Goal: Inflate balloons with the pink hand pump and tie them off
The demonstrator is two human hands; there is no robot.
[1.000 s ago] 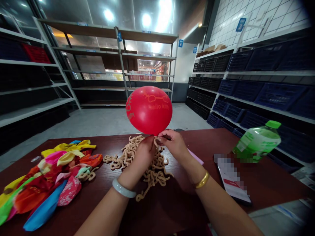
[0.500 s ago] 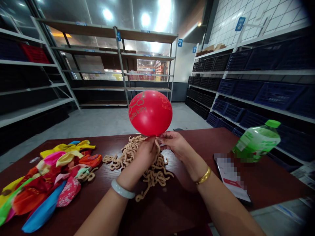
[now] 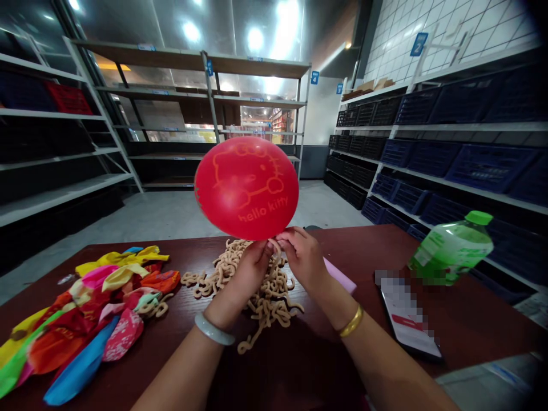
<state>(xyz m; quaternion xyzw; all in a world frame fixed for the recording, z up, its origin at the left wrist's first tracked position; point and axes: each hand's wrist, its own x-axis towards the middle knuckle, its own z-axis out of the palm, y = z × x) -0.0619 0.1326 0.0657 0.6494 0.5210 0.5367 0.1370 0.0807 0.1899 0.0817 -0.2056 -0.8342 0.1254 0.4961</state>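
Note:
An inflated red balloon (image 3: pixel 246 185) with a printed cat figure and "hello kitty" lettering stands above my hands, its neck downward. My left hand (image 3: pixel 253 267) is closed, pinching at the balloon's neck. Against the neck from the other side, the fingers of my right hand (image 3: pixel 303 254) are pinched together. A pale beige strand (image 3: pixel 276 251) curls between the two hands; which fingers grip it is partly hidden. Under and behind my hands lies a heap of beige curly strands (image 3: pixel 274 308), resembling rubber bands, on the dark table (image 3: pixel 325 359).
Flat colourful balloons (image 3: pixel 72 331) are piled at the left. To the right are a phone (image 3: pixel 409 319), a green-capped bottle (image 3: pixel 454 248) and, behind my right wrist, a lilac object (image 3: pixel 340 275). Shelves (image 3: pixel 192 65) and blue crates (image 3: pixel 488 165) stand beyond the table.
The balloon looks larger and has turned and shifted left and up, showing the cat print. My right hand has rolled inward at the neck. The lilac object now shows beside my right wrist.

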